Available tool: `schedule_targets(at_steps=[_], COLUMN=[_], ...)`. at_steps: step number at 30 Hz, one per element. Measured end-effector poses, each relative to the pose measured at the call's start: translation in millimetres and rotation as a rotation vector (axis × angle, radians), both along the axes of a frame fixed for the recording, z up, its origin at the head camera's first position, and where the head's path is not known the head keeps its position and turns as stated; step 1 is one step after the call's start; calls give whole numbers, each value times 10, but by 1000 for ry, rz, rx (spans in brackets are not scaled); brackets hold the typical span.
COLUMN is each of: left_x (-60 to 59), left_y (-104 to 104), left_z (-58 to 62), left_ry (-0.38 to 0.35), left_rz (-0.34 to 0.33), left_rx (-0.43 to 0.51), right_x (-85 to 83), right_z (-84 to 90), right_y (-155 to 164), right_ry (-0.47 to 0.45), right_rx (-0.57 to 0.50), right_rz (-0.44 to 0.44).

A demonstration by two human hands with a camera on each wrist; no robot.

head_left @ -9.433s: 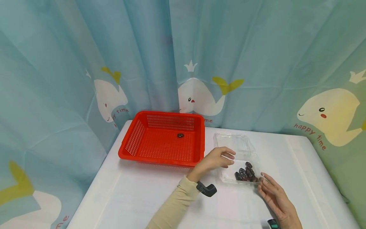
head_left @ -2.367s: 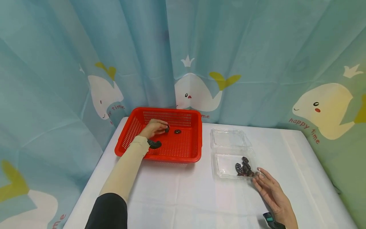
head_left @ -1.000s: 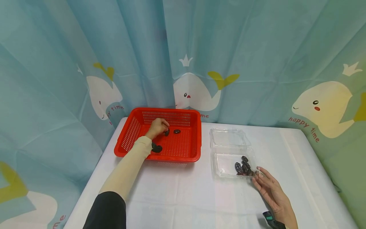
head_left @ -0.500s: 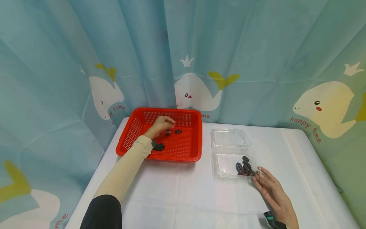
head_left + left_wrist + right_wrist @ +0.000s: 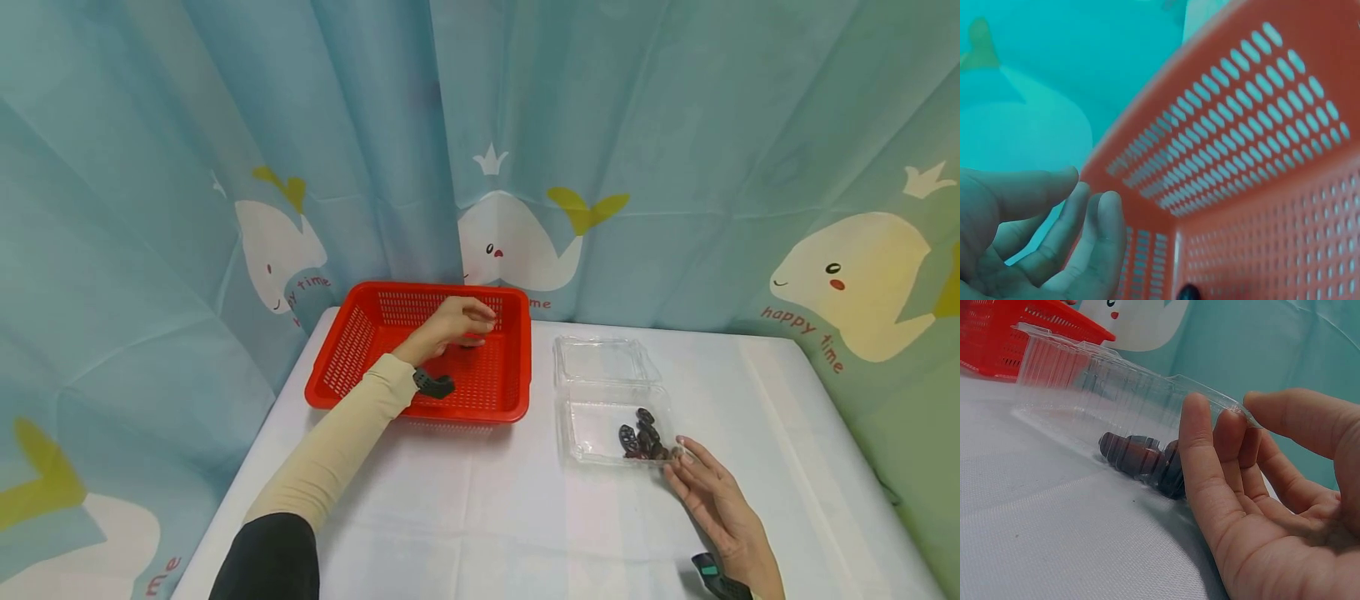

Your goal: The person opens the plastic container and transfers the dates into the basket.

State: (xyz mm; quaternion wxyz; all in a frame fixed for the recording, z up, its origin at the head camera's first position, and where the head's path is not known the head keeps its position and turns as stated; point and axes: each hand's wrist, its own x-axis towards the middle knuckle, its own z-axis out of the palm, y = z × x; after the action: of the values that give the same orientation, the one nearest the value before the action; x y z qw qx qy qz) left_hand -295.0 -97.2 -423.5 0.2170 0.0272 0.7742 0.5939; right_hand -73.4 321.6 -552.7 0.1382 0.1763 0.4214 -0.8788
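Note:
Over the red basket (image 5: pixel 480 413) my left hand (image 5: pixel 447 323) holds nothing, its fingers loosely bent. In the left wrist view a gap shows between its thumb and fingers, with a dark date (image 5: pixel 1189 292) lower down on the basket floor. The hand covers most of what lies below it in the head view. My right hand (image 5: pixel 726 518) pinches the near right corner of a clear plastic clamshell box (image 5: pixel 596 429), thumb (image 5: pixel 1297 412) on the rim and fingers against the outer wall. Several dark wrinkled dates (image 5: pixel 647 435) lie heaped in that corner.
The box's hinged lid (image 5: pixel 600 360) lies open, flat behind its base. A white cloth (image 5: pixel 540 533) covers the table. A curtain (image 5: pixel 675 167) printed with whales hangs right behind the basket and along both sides.
My left hand went from the box to the basket, set a date down beside the one there, let go and has drifted right, empty. The right hand stays at the box corner.

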Motion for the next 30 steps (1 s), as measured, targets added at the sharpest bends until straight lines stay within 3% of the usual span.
schedule_targets(at_steps=[12, 18, 25, 30], left_x=[171, 266, 350, 404], left_y=[268, 423, 556, 663], left_z=[162, 197, 206, 190], left_ry=[108, 94, 73, 56], left_rz=[-144, -251, -412, -476], left_rx=[-31, -27, -106, -120], right_x=[4, 11, 7, 9], right_z=[10, -6, 3, 1], right_y=[5, 18, 7, 8], right_ry=[-14, 11, 30, 19], right_rx=[0, -38, -38, -33], right_rz=[1, 11, 13, 9])
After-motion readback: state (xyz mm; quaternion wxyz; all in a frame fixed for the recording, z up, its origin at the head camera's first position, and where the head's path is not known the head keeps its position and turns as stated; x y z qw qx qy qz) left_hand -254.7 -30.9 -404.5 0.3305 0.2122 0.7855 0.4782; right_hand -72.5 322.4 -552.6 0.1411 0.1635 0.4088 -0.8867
